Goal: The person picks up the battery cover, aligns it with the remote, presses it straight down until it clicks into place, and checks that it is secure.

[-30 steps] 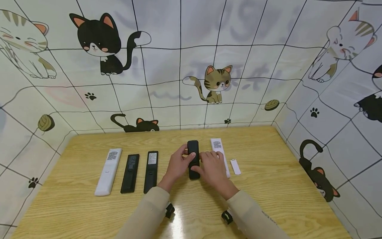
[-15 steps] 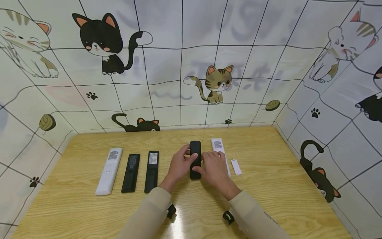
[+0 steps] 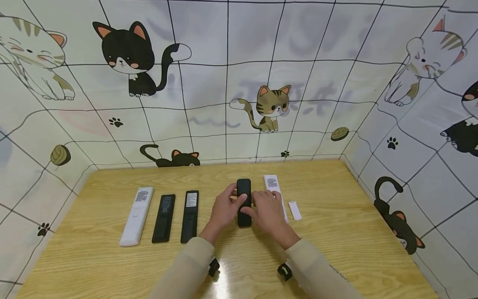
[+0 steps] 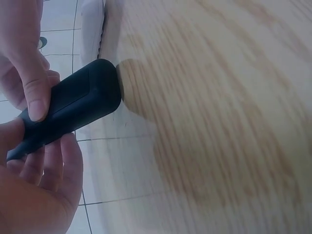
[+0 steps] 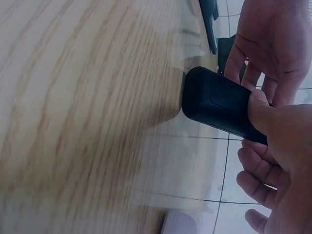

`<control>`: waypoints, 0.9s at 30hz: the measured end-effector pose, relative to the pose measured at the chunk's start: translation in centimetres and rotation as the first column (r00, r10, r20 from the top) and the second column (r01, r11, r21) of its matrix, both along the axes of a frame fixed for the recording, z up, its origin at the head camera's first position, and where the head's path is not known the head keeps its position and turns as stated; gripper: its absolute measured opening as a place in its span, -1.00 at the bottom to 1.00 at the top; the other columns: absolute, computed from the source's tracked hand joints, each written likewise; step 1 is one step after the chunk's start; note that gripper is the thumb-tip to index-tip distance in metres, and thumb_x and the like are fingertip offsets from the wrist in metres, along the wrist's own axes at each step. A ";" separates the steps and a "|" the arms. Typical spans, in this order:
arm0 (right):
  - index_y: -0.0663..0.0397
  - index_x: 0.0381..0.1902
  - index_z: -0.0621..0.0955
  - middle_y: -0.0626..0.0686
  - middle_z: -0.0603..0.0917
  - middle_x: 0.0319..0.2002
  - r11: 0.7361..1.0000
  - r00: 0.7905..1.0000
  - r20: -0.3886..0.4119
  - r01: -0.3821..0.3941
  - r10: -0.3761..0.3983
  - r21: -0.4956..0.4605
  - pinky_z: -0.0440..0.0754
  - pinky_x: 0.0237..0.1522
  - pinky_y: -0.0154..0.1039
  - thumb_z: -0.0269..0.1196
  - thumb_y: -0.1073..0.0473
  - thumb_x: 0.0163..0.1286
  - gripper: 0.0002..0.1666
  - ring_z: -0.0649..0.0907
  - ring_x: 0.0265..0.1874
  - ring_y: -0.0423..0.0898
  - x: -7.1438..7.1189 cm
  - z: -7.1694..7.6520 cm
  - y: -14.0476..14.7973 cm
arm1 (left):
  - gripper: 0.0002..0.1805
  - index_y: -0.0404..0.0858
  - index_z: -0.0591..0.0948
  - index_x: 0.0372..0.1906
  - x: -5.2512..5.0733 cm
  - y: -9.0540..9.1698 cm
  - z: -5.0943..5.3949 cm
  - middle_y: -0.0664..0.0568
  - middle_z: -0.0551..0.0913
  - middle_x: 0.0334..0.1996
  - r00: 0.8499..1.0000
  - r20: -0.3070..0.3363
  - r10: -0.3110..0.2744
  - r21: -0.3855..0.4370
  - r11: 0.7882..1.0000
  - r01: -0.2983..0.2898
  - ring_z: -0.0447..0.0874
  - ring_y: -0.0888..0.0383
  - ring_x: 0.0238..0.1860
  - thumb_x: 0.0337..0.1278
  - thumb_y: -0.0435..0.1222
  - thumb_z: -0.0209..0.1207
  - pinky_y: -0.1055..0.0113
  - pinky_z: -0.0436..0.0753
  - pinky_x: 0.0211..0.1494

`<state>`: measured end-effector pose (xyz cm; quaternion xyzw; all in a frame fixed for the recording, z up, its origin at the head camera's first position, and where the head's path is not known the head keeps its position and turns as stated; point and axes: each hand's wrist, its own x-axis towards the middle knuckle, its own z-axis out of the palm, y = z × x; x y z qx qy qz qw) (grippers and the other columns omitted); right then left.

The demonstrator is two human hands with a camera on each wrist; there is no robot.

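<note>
A black remote control (image 3: 244, 189) is held between both hands at the middle of the table, its back side up. My left hand (image 3: 225, 208) grips its left side, thumb on top and fingers beneath. On the other side, my right hand (image 3: 269, 212) holds the lower part, thumb pressing on the back face and fingers curled along the right edge. The left wrist view shows the remote control (image 4: 90, 100) tilted, its near end at the tabletop, with a rectangular cover outline. That outline also appears on the remote control (image 5: 209, 100) in the right wrist view.
On the left lie a white remote (image 3: 136, 218) and two black remotes, one plain (image 3: 163, 219) and one with a white label (image 3: 189, 220). Partly behind the right hand lies another white remote (image 3: 271, 182), with a small white battery cover (image 3: 294, 210) beside it. Cat-print cloth (image 3: 209, 83) surrounds the table.
The head view has shifted slightly. Both hands keep the same hold on the black remote control, with no clear movement of it relative to the table.
</note>
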<state>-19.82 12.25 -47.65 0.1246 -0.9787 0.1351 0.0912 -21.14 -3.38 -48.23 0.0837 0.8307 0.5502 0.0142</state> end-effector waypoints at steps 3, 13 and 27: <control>-0.08 -0.39 0.51 -0.15 0.48 -0.50 1.000 1.000 0.008 -0.003 0.003 0.010 0.32 0.13 0.09 0.27 -0.33 0.21 -0.53 0.50 -0.31 -0.07 0.0 -0.1 -0.1 | -0.56 -0.02 0.47 0.28 0.1 0.0 0.0 -0.09 0.70 -0.09 1.000 -0.001 0.006 -0.004 1.000 -0.006 0.68 0.14 -0.31 0.35 -0.13 0.15 0.30 0.62 -0.23; -0.03 -0.33 0.50 -0.07 0.52 -0.44 0.998 1.000 -0.021 -0.006 0.007 0.066 0.32 0.13 0.05 0.21 -0.32 0.27 -0.52 0.56 -0.20 0.01 0.3 -0.4 -0.2 | -0.56 -0.02 0.46 0.29 0.0 0.1 0.0 -0.08 0.70 -0.05 1.000 -0.001 0.014 -0.026 1.000 -0.014 0.70 0.14 -0.28 0.35 -0.11 0.15 0.29 0.64 -0.20; -0.01 -0.20 0.61 -0.05 0.66 -0.30 0.997 0.999 -0.043 -0.029 0.032 0.068 0.36 0.13 0.04 0.23 -0.33 0.26 -0.48 0.58 -0.16 -0.01 0.4 -0.3 -0.1 | -0.56 0.00 0.46 0.29 0.1 -0.2 0.0 -0.08 0.68 -0.05 0.999 0.038 0.023 -0.028 0.999 -0.022 0.68 0.14 -0.29 0.36 -0.10 0.14 0.34 0.61 -0.27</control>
